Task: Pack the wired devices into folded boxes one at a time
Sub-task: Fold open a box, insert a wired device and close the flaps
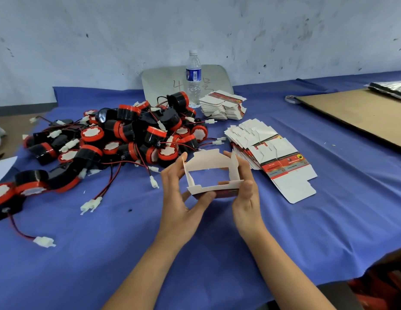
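While my left hand (179,198) and right hand (246,198) pinch one half-opened box (212,173), no packed box shows; device pile (128,135), flat boxes (269,148) wait.

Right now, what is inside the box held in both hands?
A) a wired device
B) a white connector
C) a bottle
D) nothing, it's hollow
D: the blue cloth shows through the box, held between the left hand and right hand; the wired devices lie in their pile.
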A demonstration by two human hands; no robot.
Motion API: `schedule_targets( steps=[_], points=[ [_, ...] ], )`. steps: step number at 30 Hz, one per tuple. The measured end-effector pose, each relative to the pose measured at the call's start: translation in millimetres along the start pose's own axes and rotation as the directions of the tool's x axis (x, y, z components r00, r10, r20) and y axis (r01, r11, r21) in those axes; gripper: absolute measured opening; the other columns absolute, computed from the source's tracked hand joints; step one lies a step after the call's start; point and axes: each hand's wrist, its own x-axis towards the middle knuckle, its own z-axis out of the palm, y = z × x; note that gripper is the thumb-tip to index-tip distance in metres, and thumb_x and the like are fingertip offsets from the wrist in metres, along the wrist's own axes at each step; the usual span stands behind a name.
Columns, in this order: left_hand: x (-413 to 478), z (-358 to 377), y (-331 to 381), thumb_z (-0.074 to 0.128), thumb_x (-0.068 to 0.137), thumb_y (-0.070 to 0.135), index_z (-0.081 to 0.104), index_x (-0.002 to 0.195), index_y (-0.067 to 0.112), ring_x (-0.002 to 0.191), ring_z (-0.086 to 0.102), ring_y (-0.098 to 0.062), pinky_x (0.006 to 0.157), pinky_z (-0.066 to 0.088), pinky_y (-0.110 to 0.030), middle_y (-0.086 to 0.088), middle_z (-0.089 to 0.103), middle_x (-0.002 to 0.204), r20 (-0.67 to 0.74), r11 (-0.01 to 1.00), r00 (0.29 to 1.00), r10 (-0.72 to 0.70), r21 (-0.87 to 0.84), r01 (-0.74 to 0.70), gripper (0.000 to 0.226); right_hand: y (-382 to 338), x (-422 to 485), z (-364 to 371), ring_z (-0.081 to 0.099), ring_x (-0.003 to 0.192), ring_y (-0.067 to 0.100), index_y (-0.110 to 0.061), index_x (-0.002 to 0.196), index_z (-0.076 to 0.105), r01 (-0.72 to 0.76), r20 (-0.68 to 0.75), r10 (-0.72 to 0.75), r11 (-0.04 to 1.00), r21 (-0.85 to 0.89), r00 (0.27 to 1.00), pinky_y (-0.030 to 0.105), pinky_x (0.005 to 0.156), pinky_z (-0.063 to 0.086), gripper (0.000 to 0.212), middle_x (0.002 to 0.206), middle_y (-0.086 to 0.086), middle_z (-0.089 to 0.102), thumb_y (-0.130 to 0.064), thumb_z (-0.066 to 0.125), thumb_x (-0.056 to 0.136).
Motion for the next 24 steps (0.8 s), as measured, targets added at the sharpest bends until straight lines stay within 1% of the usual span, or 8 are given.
schedule_targets(
  steps=[1,3,6,9,11,13,17,24],
  points=[
    [0,0,1,0.07,0.071,0.042,0.032,0.129,0.067,0.132,0.041,-0.004,0.089,0.053,-0.026,0.013,0.037,0.141,0.002,1.0,1.0,-0.013,-0.018,0.013,0.073,-1,0,1,0.064,0.101,0.007,-0.02,0.129,0.05,0.003,-0.009,-0.003,1.0,-0.003,1.0,0.014,0.078,0.051,0.079,0.123,0.0,0.061,-0.08,0.028,0.084],
    [-1,0,2,0.068,0.072,0.043,0.034,0.131,0.06,0.133,0.043,-0.011,0.09,0.052,-0.028,0.007,0.041,0.142,0.004,0.996,0.999,-0.043,-0.075,0.043,0.07,-3,0,2,0.061,0.103,0.002,-0.023,0.124,0.053,0.007,-0.045,-0.009,0.999,-0.037,0.999,0.011,0.082,0.045,0.068,0.117,-0.008,0.063,-0.075,0.03,0.088],
    [-1,-1,5,0.059,0.081,0.047,0.039,0.133,0.044,0.129,0.047,-0.012,0.089,0.048,-0.019,0.006,0.049,0.137,-0.011,0.988,0.999,-0.041,-0.152,0.039,0.056,-4,-1,2,0.059,0.104,-0.001,-0.027,0.118,0.056,-0.017,-0.073,0.013,0.998,-0.061,0.997,0.009,0.084,0.04,0.046,0.111,-0.019,0.065,-0.062,0.035,0.095],
    [-1,-1,10,0.05,0.086,0.049,0.044,0.128,0.038,0.12,0.054,-0.006,0.088,0.044,-0.012,0.019,0.059,0.123,-0.054,0.986,0.998,-0.042,-0.165,0.033,0.043,-3,-1,2,0.058,0.106,-0.003,-0.032,0.118,0.056,-0.046,-0.063,0.041,0.997,-0.065,0.997,0.007,0.084,0.04,0.029,0.113,-0.024,0.063,-0.043,0.042,0.095],
    [0,-1,11,0.048,0.087,0.048,0.045,0.125,0.037,0.117,0.054,-0.002,0.089,0.043,-0.012,0.026,0.059,0.119,-0.067,0.988,0.997,-0.044,-0.153,0.033,0.039,-4,-1,2,0.057,0.107,-0.003,-0.036,0.117,0.055,-0.043,-0.061,0.038,0.996,-0.08,0.997,0.007,0.084,0.04,0.026,0.114,-0.027,0.061,-0.041,0.044,0.094],
    [0,-1,11,0.049,0.089,0.045,0.045,0.121,0.042,0.117,0.054,-0.001,0.091,0.042,-0.013,0.029,0.057,0.117,-0.075,0.989,0.996,-0.055,-0.142,0.043,0.033,-4,-1,3,0.058,0.106,0.0,-0.039,0.116,0.054,-0.041,-0.064,0.035,0.994,-0.098,0.997,0.01,0.083,0.041,0.024,0.114,-0.026,0.061,-0.042,0.045,0.094],
    [-1,-2,9,0.047,0.094,0.029,0.046,0.114,0.043,0.104,0.056,0.003,0.081,0.044,-0.01,0.029,0.058,0.109,-0.089,0.99,0.994,-0.062,-0.133,0.05,0.024,-2,-2,2,0.059,0.11,0.008,-0.043,0.118,0.052,-0.016,-0.07,0.006,0.989,-0.145,0.998,0.018,0.084,0.046,0.025,0.116,-0.025,0.06,-0.042,0.045,0.094],
    [0,-1,7,0.047,0.093,0.021,0.047,0.112,0.032,0.092,0.058,0.003,0.073,0.045,-0.009,0.027,0.057,0.1,-0.103,0.993,0.993,-0.05,-0.113,0.038,0.021,1,-4,2,0.058,0.107,0.003,-0.043,0.121,0.049,0.046,-0.062,-0.061,0.975,-0.217,0.996,0.009,0.084,0.041,0.029,0.116,-0.029,0.058,-0.033,0.044,0.095]
  ],
)
